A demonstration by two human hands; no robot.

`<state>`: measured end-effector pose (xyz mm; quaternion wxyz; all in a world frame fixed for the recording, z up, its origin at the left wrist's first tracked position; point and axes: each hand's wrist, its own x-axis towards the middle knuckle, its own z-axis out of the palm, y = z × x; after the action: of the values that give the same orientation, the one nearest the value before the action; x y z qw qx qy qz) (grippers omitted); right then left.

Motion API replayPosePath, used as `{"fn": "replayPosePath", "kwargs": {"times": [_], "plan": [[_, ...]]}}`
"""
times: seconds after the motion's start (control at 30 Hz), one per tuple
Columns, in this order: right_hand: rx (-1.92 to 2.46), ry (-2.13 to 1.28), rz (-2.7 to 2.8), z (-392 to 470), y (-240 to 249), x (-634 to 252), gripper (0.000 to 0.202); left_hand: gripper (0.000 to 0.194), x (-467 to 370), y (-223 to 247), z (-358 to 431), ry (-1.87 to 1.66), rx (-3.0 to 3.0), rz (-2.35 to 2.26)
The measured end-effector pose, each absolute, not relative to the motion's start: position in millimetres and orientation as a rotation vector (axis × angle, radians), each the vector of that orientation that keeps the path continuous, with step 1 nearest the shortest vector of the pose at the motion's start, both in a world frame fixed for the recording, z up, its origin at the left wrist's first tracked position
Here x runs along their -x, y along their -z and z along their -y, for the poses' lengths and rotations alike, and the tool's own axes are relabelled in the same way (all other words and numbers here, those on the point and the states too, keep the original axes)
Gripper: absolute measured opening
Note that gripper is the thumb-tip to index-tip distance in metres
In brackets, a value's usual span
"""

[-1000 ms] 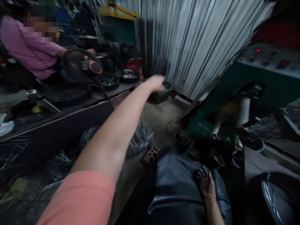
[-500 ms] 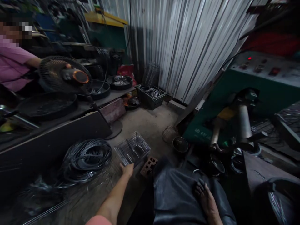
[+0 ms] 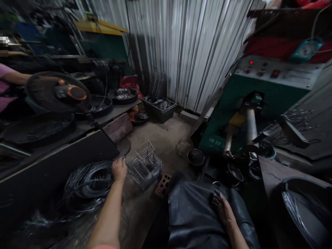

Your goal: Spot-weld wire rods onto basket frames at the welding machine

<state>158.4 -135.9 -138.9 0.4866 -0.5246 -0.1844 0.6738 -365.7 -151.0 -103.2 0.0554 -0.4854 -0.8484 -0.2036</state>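
My left hand (image 3: 119, 169) reaches forward, fingers slightly bent and apart, with nothing visible in it. It is just left of a stack of wire baskets (image 3: 146, 173) on the floor; whether the fingertips touch the wire is unclear. One small wire section stands up at the far side of the stack. A coil of metal wire (image 3: 88, 183) lies left of this hand, partly behind my forearm. My right hand (image 3: 224, 209) rests on the black apron (image 3: 194, 211) over my lap, open and holding nothing, its fingers darkened.
A perforated brick (image 3: 163, 185) lies beside the baskets. A fan (image 3: 58, 90) and round trays (image 3: 123, 96) are on the left. A green machine (image 3: 275, 81) stands on the right, near a round bowl (image 3: 195, 157). A bin of wire parts (image 3: 162, 112) stands by the corrugated wall. A person's pink sleeve shows far left.
My left hand has moved left, away from the near edge of the wire baskets. A wire section now stands up on the stack. My right hand stays on the apron; the view has turned right.
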Motion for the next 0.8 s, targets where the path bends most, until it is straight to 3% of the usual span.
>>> {"fn": "replayPosePath", "kwargs": {"times": [0.13,0.33,0.47,0.63,0.8], "plan": [[1.441,-1.374,0.764,130,107,-144,0.045,0.029,344,52,139,0.767,1.818,2.249],[1.305,-0.904,1.572,109,-20,-111,0.038,0.032,237,-40,112,0.861,2.557,1.44],[1.189,-0.951,1.943,110,-71,-123,0.031,0.028,164,-88,95,0.992,2.724,1.159],[1.322,-1.189,1.518,129,-60,-167,0.036,0.024,109,-100,90,1.639,2.329,1.403],[1.347,-1.074,1.128,141,-36,-185,0.037,0.034,71,-51,110,2.124,2.049,2.047]]}}
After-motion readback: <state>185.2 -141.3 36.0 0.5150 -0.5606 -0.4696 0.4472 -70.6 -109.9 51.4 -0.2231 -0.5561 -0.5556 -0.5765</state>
